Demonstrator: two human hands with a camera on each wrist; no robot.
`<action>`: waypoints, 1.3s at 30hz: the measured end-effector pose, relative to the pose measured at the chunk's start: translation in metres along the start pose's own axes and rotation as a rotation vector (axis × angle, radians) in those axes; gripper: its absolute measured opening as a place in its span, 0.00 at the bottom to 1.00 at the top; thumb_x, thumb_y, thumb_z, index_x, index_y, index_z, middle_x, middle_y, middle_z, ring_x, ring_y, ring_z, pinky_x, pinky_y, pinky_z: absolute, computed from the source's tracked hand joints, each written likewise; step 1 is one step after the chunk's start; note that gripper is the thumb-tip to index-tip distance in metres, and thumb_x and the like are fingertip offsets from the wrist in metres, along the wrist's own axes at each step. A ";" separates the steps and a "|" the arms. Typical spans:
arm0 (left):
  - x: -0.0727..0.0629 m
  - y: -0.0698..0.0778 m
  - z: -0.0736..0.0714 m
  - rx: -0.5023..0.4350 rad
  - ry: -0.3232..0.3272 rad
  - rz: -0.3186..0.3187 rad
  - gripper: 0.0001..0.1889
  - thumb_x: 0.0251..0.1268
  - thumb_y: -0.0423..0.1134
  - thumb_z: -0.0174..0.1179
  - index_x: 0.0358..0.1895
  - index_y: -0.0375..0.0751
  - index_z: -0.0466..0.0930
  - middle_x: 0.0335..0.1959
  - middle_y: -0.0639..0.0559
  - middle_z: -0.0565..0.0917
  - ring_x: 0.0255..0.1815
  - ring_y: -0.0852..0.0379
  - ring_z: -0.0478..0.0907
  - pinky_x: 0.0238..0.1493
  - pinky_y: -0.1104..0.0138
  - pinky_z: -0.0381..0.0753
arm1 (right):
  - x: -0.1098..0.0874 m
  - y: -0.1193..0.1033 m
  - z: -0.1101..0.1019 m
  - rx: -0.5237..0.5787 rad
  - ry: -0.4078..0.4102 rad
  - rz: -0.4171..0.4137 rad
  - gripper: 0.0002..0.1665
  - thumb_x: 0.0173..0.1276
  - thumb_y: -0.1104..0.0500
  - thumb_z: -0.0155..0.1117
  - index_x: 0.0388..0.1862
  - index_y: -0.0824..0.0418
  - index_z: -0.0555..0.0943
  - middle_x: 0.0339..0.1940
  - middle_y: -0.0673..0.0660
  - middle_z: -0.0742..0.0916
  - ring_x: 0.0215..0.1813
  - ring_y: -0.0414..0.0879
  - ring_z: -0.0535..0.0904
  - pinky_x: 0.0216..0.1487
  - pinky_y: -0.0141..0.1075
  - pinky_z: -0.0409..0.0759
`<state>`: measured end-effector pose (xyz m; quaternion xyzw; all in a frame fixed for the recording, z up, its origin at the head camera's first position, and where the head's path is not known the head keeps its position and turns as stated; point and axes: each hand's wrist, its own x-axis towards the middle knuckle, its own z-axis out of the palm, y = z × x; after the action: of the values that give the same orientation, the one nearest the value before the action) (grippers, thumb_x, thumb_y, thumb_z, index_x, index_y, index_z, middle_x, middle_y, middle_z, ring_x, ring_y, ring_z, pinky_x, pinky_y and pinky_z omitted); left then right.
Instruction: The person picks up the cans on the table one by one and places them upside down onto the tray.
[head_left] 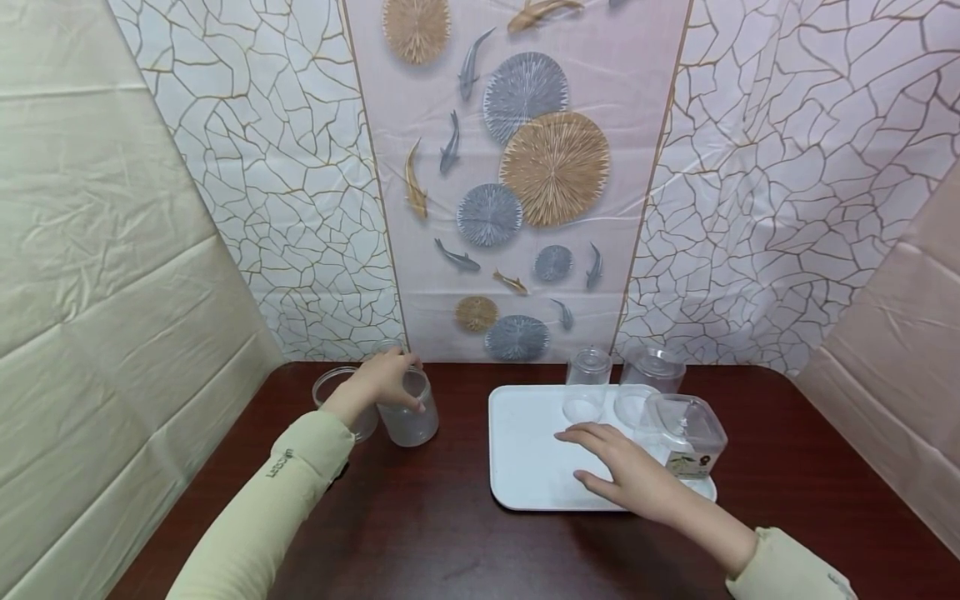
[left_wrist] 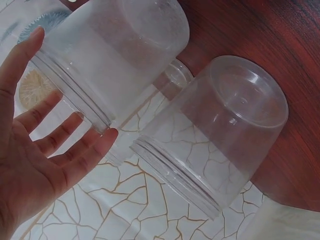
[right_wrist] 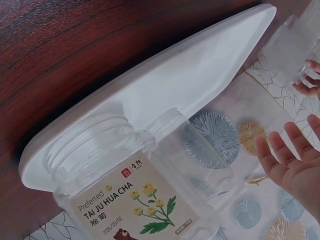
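At the table's left, my left hand reaches over the mouth of a clear plastic jar standing upright. In the left wrist view its thumb and loosely spread fingers span the threaded rim, the tips at the edge. Another clear jar stands beside it, and a narrower one shows partly behind. My right hand hovers over the white tray, fingers spread, holding nothing. Upside down on the tray stand a labelled square jar, a narrow jar and a wide round jar.
The dark red-brown table carries everything. A patterned cloth wall rises at its back edge, with pale cloth panels at both sides. The tray lies right of centre, and the labelled jar stands near its right edge.
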<state>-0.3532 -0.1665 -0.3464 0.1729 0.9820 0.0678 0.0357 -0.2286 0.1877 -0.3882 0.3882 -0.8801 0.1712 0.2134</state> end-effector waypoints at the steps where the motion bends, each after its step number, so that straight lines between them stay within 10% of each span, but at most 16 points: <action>1: -0.001 0.001 0.000 -0.002 0.003 0.003 0.36 0.43 0.55 0.73 0.59 0.46 0.73 0.57 0.40 0.72 0.56 0.38 0.73 0.54 0.47 0.73 | 0.000 0.000 0.000 0.003 0.000 0.002 0.27 0.56 0.62 0.69 0.56 0.60 0.77 0.53 0.56 0.81 0.55 0.52 0.77 0.52 0.47 0.77; 23: -0.008 0.004 0.001 -0.115 0.212 0.087 0.37 0.40 0.62 0.71 0.54 0.49 0.72 0.49 0.45 0.74 0.48 0.43 0.76 0.48 0.50 0.75 | 0.012 0.004 -0.002 0.131 0.002 0.099 0.23 0.61 0.63 0.65 0.57 0.60 0.76 0.55 0.55 0.82 0.57 0.53 0.77 0.54 0.49 0.75; 39: -0.008 0.012 0.008 -0.429 0.358 0.089 0.36 0.43 0.55 0.73 0.58 0.49 0.69 0.52 0.45 0.75 0.51 0.47 0.74 0.50 0.52 0.75 | 0.018 0.006 -0.001 0.217 0.077 0.198 0.25 0.59 0.65 0.66 0.58 0.63 0.75 0.53 0.58 0.82 0.52 0.55 0.79 0.45 0.47 0.80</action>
<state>-0.3409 -0.1570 -0.3522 0.1898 0.9273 0.3048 -0.1057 -0.2440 0.1809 -0.3785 0.3132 -0.8816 0.3002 0.1860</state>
